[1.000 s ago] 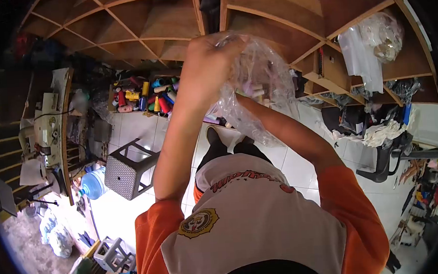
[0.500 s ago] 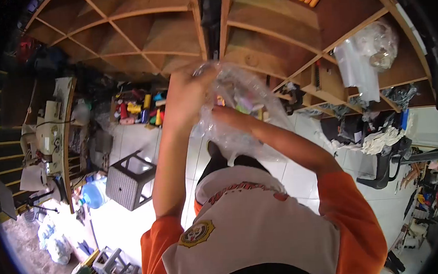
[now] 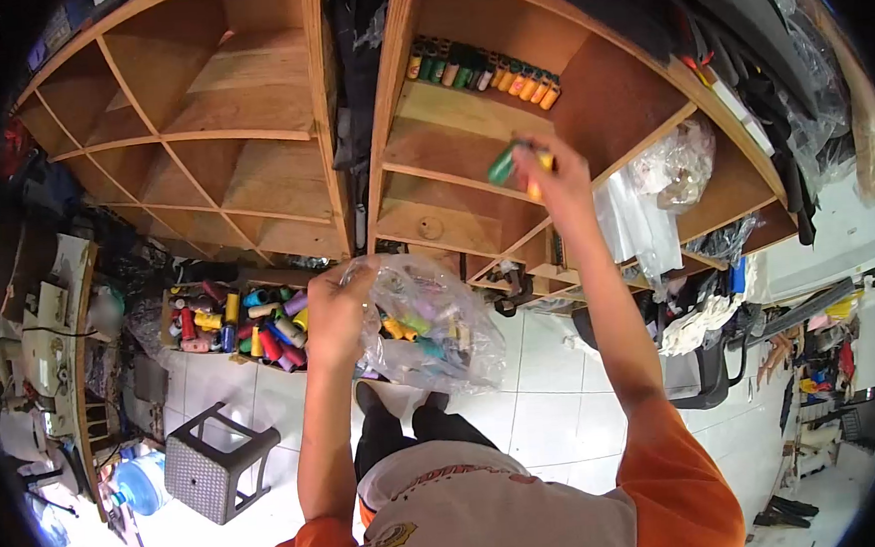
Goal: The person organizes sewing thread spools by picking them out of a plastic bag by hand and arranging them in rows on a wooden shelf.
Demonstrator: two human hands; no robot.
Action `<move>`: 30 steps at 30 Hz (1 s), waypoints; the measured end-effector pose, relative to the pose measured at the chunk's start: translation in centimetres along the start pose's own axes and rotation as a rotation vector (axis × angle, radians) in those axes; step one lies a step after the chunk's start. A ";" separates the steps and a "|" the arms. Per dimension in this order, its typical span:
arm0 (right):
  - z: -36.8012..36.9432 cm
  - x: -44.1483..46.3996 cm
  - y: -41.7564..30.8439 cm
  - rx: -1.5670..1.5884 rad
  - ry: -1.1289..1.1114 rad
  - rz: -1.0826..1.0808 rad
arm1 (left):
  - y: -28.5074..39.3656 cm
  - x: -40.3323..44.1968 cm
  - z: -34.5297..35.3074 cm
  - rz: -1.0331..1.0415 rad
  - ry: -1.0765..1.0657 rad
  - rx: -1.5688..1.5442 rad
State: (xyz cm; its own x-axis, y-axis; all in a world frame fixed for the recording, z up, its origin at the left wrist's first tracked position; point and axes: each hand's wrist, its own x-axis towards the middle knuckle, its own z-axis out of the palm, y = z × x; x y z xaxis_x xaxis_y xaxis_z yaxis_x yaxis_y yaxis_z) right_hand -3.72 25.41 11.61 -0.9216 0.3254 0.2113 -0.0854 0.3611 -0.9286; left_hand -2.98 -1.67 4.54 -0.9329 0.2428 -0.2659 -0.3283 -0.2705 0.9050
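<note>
My left hand [image 3: 335, 315] is closed on the rim of a clear plastic bag [image 3: 438, 359]; some coloured spools show in or through it. Raised in front of the shelf unit [image 3: 404, 135], my right hand [image 3: 556, 171] grips thread spools, a green one [image 3: 502, 163] and a yellow-orange one [image 3: 539, 179]. Above and behind that hand, a row of thread spools [image 3: 485, 73], dark green, pale and orange, stands in an upper compartment.
Boxes of mixed coloured spools [image 3: 279, 335] lie below the left shelving [image 3: 164, 138]. A grey stool [image 3: 219, 462] and a blue water bottle [image 3: 142, 484] are at lower left. Plastic bags [image 3: 677, 174] hang from the right shelves. A black chair [image 3: 704, 372] stands at right.
My right hand has left the bag and risen to the right, now with spools in it. My left hand still holds the bag, now lower. The view has shifted, showing more of the upper shelves.
</note>
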 end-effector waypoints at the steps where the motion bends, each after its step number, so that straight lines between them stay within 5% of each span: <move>1: -0.6 2.8 1.9 -0.006 0.082 -0.049 | -0.4 0.3 0.0 -0.016 0.020 -0.001; 9: -1.5 18.8 13.4 -0.504 0.312 -0.292 | -1.3 1.3 -2.5 -0.109 0.206 -0.040; 11: -1.6 21.3 16.0 -0.406 0.288 -0.213 | -1.5 1.2 -3.2 -0.124 0.249 -0.047; 17: -1.0 23.9 19.3 -0.731 0.380 -0.343 | -2.5 1.5 -5.3 -0.146 0.308 -0.028; 30: -0.1 24.1 19.4 -0.721 0.464 -0.294 | -2.8 2.3 -5.8 -0.131 0.351 -0.005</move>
State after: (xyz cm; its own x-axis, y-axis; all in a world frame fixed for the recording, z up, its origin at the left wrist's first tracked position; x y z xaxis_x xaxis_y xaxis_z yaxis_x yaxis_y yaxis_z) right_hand -27.55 40.33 -1.30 -0.6417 0.3964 0.6566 0.1078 0.8942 -0.4345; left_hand -5.03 -5.73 -0.52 -0.8765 -0.0579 -0.4778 -0.4484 -0.2626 0.8544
